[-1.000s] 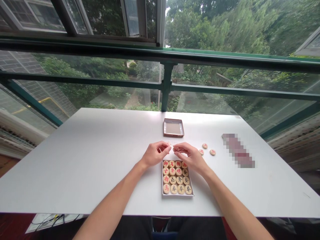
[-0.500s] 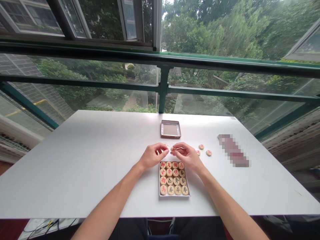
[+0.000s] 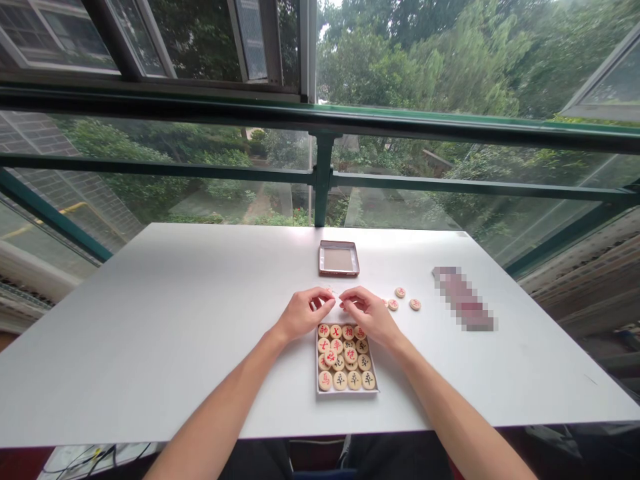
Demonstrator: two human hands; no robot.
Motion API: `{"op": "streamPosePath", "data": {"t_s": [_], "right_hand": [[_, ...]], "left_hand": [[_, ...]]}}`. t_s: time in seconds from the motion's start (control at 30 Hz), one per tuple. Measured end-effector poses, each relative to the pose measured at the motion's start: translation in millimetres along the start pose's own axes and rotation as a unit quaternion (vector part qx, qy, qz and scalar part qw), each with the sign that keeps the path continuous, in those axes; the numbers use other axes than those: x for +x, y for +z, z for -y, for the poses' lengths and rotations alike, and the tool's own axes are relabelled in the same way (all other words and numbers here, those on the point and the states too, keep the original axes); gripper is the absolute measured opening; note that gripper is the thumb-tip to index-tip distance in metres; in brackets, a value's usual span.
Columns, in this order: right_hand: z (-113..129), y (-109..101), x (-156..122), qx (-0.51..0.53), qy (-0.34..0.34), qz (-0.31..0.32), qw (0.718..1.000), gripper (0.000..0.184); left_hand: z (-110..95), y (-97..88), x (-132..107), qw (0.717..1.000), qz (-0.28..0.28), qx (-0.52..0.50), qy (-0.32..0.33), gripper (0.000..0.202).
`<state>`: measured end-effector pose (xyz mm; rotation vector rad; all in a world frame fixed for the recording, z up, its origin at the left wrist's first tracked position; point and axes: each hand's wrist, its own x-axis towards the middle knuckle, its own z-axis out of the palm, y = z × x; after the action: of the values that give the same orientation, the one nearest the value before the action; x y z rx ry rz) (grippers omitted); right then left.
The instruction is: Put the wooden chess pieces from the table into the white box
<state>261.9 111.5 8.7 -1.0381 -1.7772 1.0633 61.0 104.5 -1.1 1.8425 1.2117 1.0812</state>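
Over the far edge of a shallow square box (image 3: 317,392), both hands hover close together. My left hand (image 3: 306,312) has thumb and fingers pinched; a pale piece with red marking (image 3: 329,291) shows just behind its fingertips, and I cannot tell whether it is held. My right hand (image 3: 367,313) is also pinched, its fingertips hiding what they may hold. Rows of round wooden Chinese chess pieces (image 3: 341,381), lettered red or black, fill the box. Two red-lettered pieces (image 3: 351,354) lie on top of that layer.
Right of my right hand, several loose chess pieces (image 3: 400,293) lie on the white table (image 3: 200,320). An open box lid (image 3: 339,259) sits behind the hands. Farther right is a pixelated reddish object (image 3: 465,299). A green railing (image 3: 324,180) stands past the table's far edge.
Two red-lettered pieces now rest on top of the box's layer. The piece seen in my right fingers no longer shows there. Another loose piece shows beside my right hand. My left hand has barely moved.
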Motion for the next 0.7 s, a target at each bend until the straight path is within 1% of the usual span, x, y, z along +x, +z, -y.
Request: {"op": "streamPosePath", "data": {"t_s": [0.1,0.2,0.37,0.47,0.53,0.6,0.7], "right_hand": [[-1,-2,0,-0.021,-0.005,-0.003,1.000,0.016],[2,-3,0,-0.052,-0.025,-0.001,0.998,0.017],[19,-12,-6,-0.122,-0.070,0.002,0.990,0.018],[33,-22,-25,-0.170,-0.064,0.026,0.983,0.016],[40,-27,-44,-0.191,-0.070,0.067,0.977,0.014],[43,-29,-61,-0.213,-0.075,0.097,0.969,0.011],[41,-27,-78,-0.255,-0.092,0.114,0.956,0.007]], "left_hand": [[-1,-0.7,1,1.000,0.015,0.000,-0.002,0.020],[-2,-1.0,0,1.000,0.023,-0.001,-0.005,0.021],[-3,-1.4,0,1.000,0.023,0.007,-0.010,0.023],[-3,-1.4,0,1.000,0.020,0.012,-0.010,0.024],[-2,-1.2,0,1.000,0.017,0.012,-0.010,0.024],[-1,-0.9,0,1.000,0.016,0.014,-0.010,0.023],[0,-0.3,0,1.000,0.018,0.017,-0.008,0.022]]}}
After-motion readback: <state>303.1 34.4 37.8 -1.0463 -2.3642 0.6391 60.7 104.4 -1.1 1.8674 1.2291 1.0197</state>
